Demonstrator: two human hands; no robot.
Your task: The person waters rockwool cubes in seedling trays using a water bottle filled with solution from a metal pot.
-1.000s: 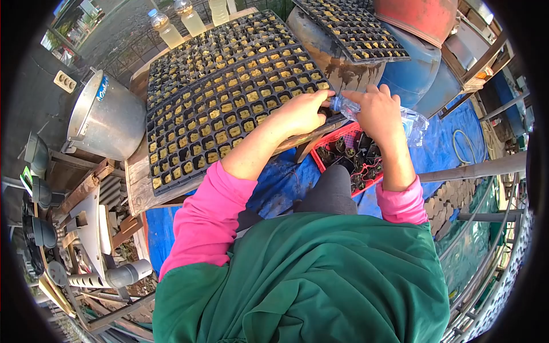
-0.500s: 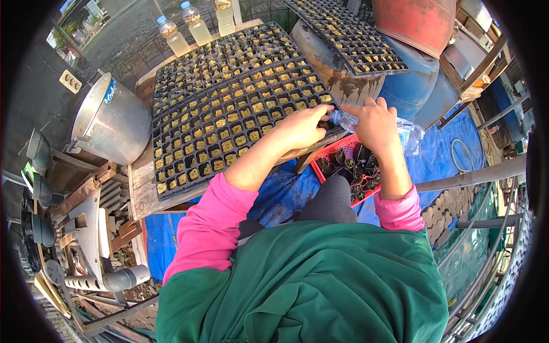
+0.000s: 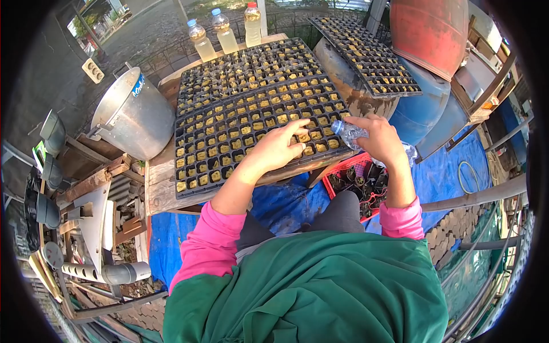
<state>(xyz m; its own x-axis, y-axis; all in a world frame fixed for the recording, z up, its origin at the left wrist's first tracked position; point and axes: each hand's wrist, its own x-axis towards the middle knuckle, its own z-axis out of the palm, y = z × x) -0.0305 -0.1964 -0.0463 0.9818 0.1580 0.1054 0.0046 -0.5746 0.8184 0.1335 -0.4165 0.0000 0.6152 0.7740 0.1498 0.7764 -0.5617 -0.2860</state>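
Gripping the bottle (image 3: 349, 134) in the right hand (image 3: 382, 140), closed around its body, with its neck end over the right end of the near tray (image 3: 224, 150) on the table (image 3: 162, 191). Reaching over the same tray with the left hand (image 3: 275, 150), open, with thumb and fingers parted; cannot tell whether touching the plugs (image 3: 193, 183).

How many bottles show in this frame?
4. A clear bottle is in the right hand. At the far edge of the wooden table, left to right, stand a blue-capped bottle, a second blue-capped bottle and a red-capped bottle.
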